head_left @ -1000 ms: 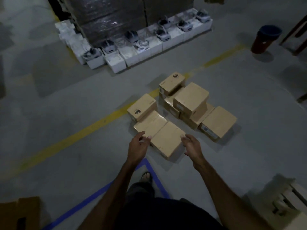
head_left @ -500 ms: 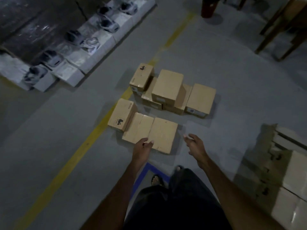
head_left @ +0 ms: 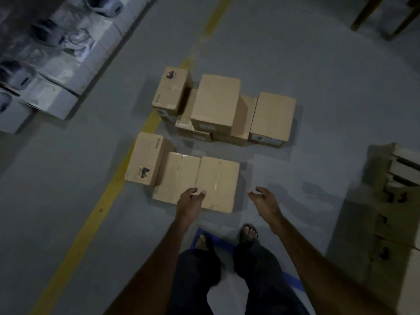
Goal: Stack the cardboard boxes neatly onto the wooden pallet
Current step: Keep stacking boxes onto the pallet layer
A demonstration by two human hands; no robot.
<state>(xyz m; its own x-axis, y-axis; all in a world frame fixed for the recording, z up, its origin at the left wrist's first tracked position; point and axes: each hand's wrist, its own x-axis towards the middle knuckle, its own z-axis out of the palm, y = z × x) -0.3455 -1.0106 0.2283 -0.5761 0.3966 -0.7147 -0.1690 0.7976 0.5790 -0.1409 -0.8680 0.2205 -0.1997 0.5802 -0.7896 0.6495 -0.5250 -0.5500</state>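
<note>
While the dim light blurs the far-left edge, a row of white boxes [head_left: 56, 71] with dark devices on top runs along the floor at ten o'clock. Right of them a yellow floor line [head_left: 106, 198] slants from seven o'clock up to twelve. Just across that line lie the cardboard boxes on the grey floor [head_left: 318, 87] in two groups. In the near group, an upright labelled box [head_left: 147, 159] stands at the left, touching a flat box [head_left: 178, 177], and that one touches the nearest flat box [head_left: 218, 181] on its right. The far group sits toward twelve o'clock: a tall box [head_left: 171, 93] at its left, a raised box [head_left: 216, 102] resting on lower ones, and a single box [head_left: 272, 118] at its right.

The left hand [head_left: 188, 202] hovers over the seam between the two flat boxes at the near edge — its grip is loosely curled and holds nothing; whether it touches the cardboard cannot be told. The right hand [head_left: 263, 197] hangs just right of the nearest flat box, apart from it, fingers relaxed and half spread, holding nothing.

Below, two sandalled feet [head_left: 248, 233] stand on blue floor tape [head_left: 293, 281] at six o'clock. At three o'clock, a stack of pale boxes [head_left: 395, 201] stands at the frame edge — the pallet under it cannot be made out.
</note>
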